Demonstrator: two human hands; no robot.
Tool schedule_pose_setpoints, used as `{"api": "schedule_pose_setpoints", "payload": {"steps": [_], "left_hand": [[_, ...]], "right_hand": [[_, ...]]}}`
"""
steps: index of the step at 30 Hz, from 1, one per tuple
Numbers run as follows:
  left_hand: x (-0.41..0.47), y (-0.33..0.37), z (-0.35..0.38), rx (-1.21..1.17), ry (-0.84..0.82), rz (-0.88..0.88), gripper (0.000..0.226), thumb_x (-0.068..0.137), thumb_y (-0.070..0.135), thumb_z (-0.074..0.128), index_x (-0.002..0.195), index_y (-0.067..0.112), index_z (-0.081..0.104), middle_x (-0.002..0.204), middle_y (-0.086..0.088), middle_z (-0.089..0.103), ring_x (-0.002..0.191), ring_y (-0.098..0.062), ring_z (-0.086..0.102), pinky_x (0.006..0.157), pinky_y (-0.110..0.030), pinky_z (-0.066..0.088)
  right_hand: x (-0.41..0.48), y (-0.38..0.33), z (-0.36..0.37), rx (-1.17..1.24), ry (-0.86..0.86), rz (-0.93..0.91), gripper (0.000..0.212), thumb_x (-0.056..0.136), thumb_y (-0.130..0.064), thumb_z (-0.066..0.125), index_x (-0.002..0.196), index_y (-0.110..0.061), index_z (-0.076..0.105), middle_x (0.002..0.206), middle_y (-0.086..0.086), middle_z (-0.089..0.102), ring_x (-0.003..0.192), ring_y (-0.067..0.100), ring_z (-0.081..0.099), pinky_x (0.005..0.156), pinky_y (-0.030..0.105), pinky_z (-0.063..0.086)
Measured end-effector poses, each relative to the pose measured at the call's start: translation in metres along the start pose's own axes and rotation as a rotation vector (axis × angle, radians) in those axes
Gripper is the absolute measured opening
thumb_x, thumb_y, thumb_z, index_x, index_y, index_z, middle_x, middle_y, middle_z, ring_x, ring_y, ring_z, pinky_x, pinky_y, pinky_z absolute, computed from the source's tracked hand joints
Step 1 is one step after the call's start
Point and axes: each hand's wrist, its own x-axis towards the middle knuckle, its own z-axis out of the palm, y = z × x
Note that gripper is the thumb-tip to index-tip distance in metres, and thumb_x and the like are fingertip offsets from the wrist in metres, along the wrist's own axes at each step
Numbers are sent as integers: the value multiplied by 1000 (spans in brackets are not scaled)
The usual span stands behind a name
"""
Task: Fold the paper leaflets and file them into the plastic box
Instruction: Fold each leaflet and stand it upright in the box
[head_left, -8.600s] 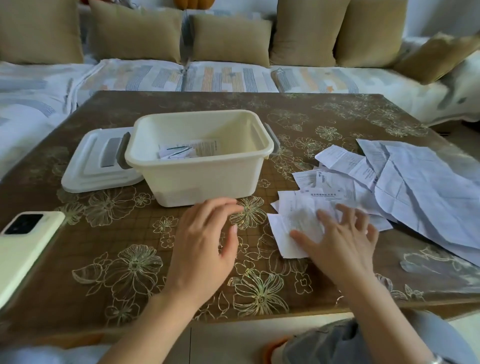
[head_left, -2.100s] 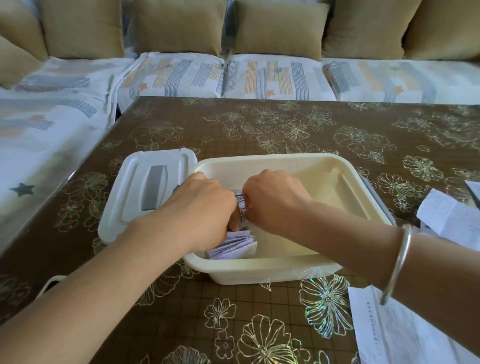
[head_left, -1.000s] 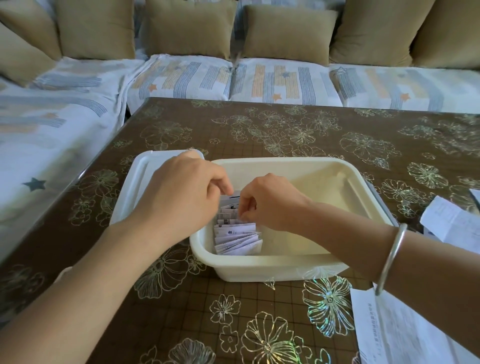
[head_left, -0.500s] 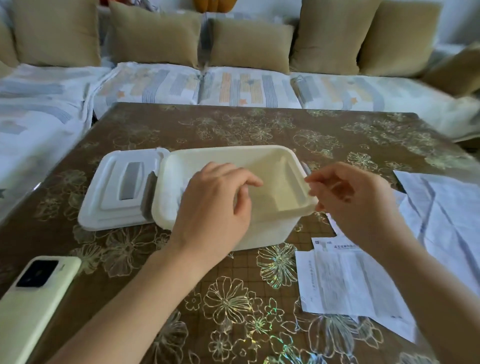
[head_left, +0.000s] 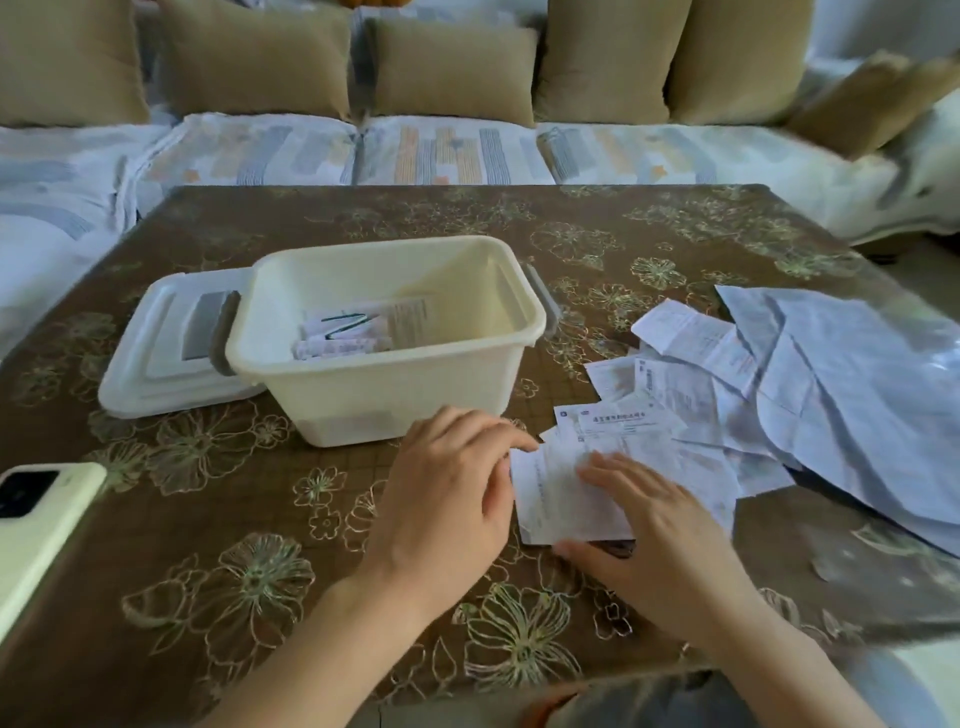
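Far left of the fingers, a pale green phone (head_left: 36, 519) at the edge of the table (head_left: 156, 545). Nearer, a white lid (head_left: 171, 343) flat just beside the plastic box (head_left: 384, 384). Inside the box, beyond the fingertips, folded leaflets (head_left: 343, 335). Just in front of the box, left hand (head_left: 447, 499) palm down, fingers close together and lightly bent, tips on the upper left corner of a flat leaflet (head_left: 550, 499). Right hand (head_left: 660, 540) over that leaflet's right part, fingers straight and slightly spread, pressing it down, thumb at its near edge. Beyond and right of those fingers, a loose pile of leaflets (head_left: 675, 395), then large creased sheets (head_left: 857, 395).
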Motion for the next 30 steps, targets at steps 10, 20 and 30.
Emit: {"api": "schedule_pose_setpoints", "payload": {"steps": [10,20,30], "left_hand": [[-61,-38,1,-22,-123,-158,59,81,-13,52,119,29,67,120,19,61,118,3,50,106,-28,40],[-100,-44,-23,161,-130,-46,52,71,-7,68,115,22,72,113,13,70,116,-13,57,100,-35,45],[-113,-43,-20,120,-52,-78,59,69,-12,64,120,20,68,112,10,67,111,-9,55,97,-26,40]], "right_hand": [[-14,-37,27,156,-2,-360,50,84,-56,57,127,-29,56,134,-16,55,125,5,50,98,36,49],[-36,-60,32,72,177,-292,64,71,-78,54,113,-31,63,113,-19,63,106,6,58,84,28,52],[-45,-94,43,38,315,-239,34,74,-42,69,100,-21,64,97,-9,67,100,16,63,74,24,52]]}}
